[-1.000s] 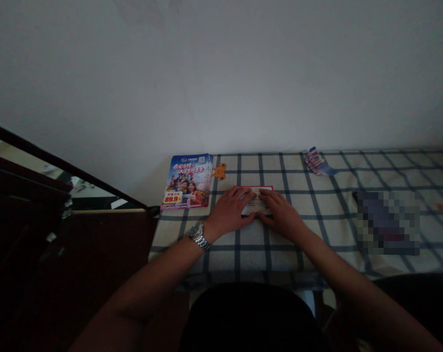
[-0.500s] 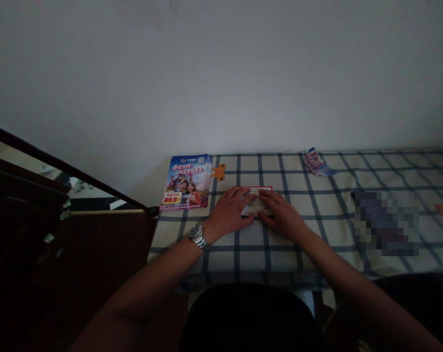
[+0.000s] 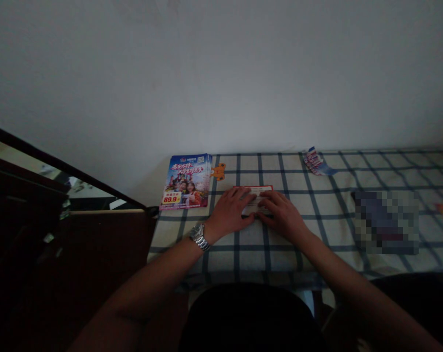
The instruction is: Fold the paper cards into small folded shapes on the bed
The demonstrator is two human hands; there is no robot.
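Note:
A small red-edged white paper [image 3: 258, 195] lies flat on the checked cloth [image 3: 316, 230] in front of me. My left hand [image 3: 230, 211], with a metal watch on its wrist, rests palm down on the paper's left part, fingers stretched out. My right hand [image 3: 283, 214] lies flat on the paper's right part, fingers extended toward the left hand. Both hands press the paper against the cloth; most of it is hidden under them.
A stack of colourful leaflets [image 3: 186, 181] sits at the cloth's far left corner, with a small orange figure [image 3: 219, 171] beside it. A folded printed paper [image 3: 316, 161] lies near the wall. A blurred dark object [image 3: 387, 222] is at right. Dark furniture [image 3: 60, 254] stands at left.
Hardly anything has changed: both hands stay flat on the paper, with only a slight shift of the fingers.

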